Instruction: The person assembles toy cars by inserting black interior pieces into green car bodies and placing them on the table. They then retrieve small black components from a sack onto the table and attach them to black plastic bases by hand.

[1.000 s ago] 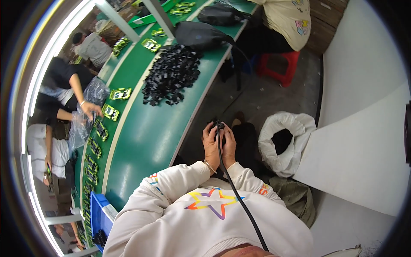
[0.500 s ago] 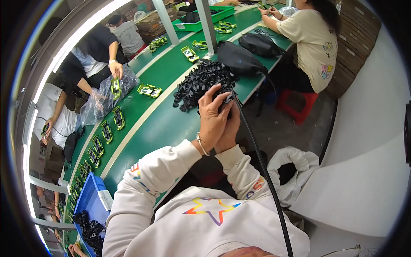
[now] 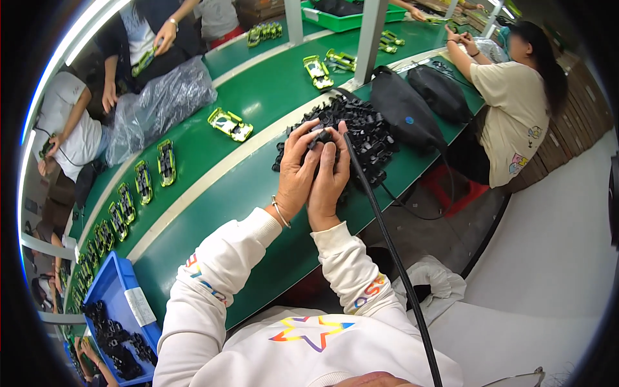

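two hands meet over a heap of small black parts on a green workbench

long green workbench (image 3: 213,161) curves across the view, a pale strip running along its middle; crumpled grey plastic bag (image 3: 161,106) lies on its far side, two black pouches (image 3: 412,106) on its near right edge; blue bin (image 3: 113,290) with a white rectangular label on its rim sits low at the left, dark parts inside; green tray (image 3: 351,16) stands at the top; heap of black parts (image 3: 367,132) lies just beyond the hands; yellow-green toy car shells (image 3: 229,124) sit in rows along the bench; left hand (image 3: 298,169) and right hand (image 3: 329,177) press side by side, fingers closed together on a small black part (image 3: 320,137) held above the heap's near edge; black cable (image 3: 387,245) runs down past the right hand.
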`<act>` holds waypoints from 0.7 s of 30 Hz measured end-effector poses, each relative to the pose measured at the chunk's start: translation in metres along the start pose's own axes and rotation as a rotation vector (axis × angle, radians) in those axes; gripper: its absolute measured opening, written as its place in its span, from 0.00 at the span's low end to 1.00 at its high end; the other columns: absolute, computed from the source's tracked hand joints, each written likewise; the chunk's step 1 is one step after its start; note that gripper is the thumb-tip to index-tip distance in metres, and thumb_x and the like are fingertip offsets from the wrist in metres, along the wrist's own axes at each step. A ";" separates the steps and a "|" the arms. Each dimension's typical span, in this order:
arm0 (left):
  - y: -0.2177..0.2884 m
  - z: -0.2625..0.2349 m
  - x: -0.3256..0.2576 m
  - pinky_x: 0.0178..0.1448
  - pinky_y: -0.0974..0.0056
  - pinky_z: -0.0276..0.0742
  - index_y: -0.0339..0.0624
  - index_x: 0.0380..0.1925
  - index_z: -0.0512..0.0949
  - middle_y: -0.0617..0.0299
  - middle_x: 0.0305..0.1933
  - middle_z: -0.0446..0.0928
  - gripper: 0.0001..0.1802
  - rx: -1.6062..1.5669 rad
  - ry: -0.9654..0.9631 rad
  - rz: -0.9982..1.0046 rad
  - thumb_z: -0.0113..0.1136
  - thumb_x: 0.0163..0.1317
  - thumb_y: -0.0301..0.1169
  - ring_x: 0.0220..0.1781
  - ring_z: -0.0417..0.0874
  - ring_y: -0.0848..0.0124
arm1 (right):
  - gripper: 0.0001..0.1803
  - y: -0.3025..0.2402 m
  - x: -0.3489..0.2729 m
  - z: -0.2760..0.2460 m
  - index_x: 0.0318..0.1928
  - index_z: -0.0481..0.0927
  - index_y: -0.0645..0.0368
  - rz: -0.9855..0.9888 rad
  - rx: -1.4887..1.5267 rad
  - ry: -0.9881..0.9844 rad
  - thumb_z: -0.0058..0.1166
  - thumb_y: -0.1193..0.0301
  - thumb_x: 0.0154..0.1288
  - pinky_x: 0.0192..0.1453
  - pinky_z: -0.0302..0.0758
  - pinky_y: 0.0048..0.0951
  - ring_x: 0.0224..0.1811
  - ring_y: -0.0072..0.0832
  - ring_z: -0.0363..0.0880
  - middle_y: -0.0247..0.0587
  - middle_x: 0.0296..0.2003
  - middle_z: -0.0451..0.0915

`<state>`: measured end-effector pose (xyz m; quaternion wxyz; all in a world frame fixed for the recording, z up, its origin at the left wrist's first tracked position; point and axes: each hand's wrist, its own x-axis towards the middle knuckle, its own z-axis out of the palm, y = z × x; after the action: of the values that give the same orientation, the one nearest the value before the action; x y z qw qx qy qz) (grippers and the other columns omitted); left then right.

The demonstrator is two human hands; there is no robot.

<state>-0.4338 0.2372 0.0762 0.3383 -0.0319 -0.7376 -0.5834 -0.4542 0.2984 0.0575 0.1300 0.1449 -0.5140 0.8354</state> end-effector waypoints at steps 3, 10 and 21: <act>-0.015 -0.009 0.001 0.73 0.57 0.63 0.42 0.55 0.79 0.58 0.66 0.73 0.15 0.196 0.009 0.003 0.53 0.69 0.28 0.67 0.70 0.57 | 0.19 0.000 0.010 0.005 0.60 0.73 0.67 -0.045 -0.166 -0.056 0.49 0.67 0.78 0.71 0.64 0.35 0.69 0.35 0.66 0.50 0.72 0.62; -0.031 -0.027 -0.002 0.76 0.47 0.54 0.48 0.58 0.77 0.59 0.66 0.73 0.22 0.522 -0.041 0.024 0.60 0.63 0.28 0.71 0.66 0.54 | 0.21 0.018 0.040 -0.016 0.60 0.75 0.64 -0.221 -0.574 -0.218 0.56 0.65 0.73 0.71 0.64 0.37 0.67 0.38 0.69 0.48 0.65 0.71; 0.024 -0.068 -0.058 0.79 0.38 0.43 0.48 0.73 0.61 0.49 0.77 0.56 0.45 0.713 -0.256 -0.075 0.68 0.59 0.48 0.81 0.49 0.46 | 0.25 0.008 0.057 -0.042 0.60 0.76 0.64 -0.266 -0.762 -0.416 0.57 0.59 0.72 0.68 0.67 0.42 0.64 0.47 0.73 0.52 0.59 0.76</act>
<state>-0.3470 0.2051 0.0715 0.2117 0.0421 -0.9314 -0.2932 -0.5149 0.3367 0.0539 0.1742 0.3160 -0.7768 0.5161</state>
